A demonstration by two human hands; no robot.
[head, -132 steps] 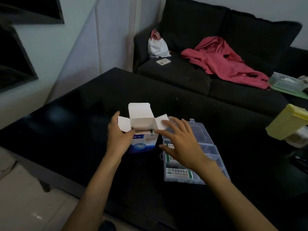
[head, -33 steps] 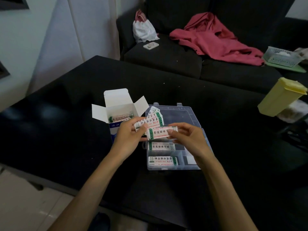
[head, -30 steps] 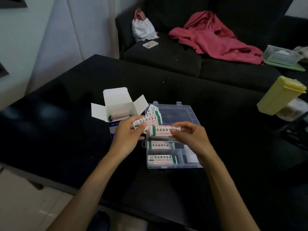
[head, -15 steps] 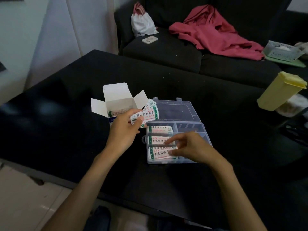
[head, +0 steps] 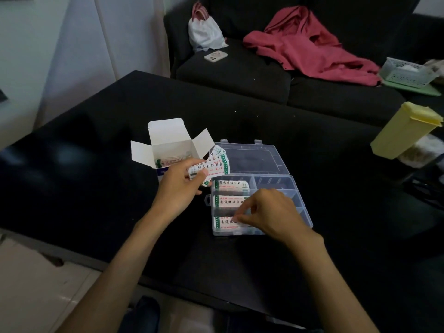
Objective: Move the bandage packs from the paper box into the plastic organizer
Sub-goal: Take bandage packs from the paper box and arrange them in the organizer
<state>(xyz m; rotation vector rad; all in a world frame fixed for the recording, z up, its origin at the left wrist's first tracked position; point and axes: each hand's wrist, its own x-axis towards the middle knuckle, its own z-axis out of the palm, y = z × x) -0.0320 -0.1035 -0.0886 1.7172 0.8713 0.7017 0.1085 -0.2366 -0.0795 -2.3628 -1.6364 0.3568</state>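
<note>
Bandage packs (head: 231, 185) fill the three left-hand compartments of the plastic organizer (head: 301, 200), one stack in each, while its right-hand compartments show bare plastic. The organizer's clear lid (head: 249, 156) lies folded back flat on its far side. Just left of the organizer stands the paper box (head: 171, 143), its flaps spread wide, with a few more packs showing inside. The left hand (head: 179, 186) grips a fanned bunch of packs (head: 213, 167) between thumb and fingers, held above the gap between the box and the organizer. The right hand (head: 269, 212) hangs over the organizer's near-left compartment, its curled fingertips touching or pinching the top pack (head: 224, 222) there; which of the two I cannot tell.

To the organizer's right, well apart, a pale yellow container (head: 406, 131) leans at the edge of the black table (head: 96, 164). Beyond the table, on the organizer's far side, a dark sofa (head: 240, 75) carries a white bag (head: 204, 32), a phone (head: 215, 56), a crumpled red garment (head: 310, 46) and a small white basket (head: 406, 72). Pale floor tiles (head: 36, 289) show at the table's near edge.
</note>
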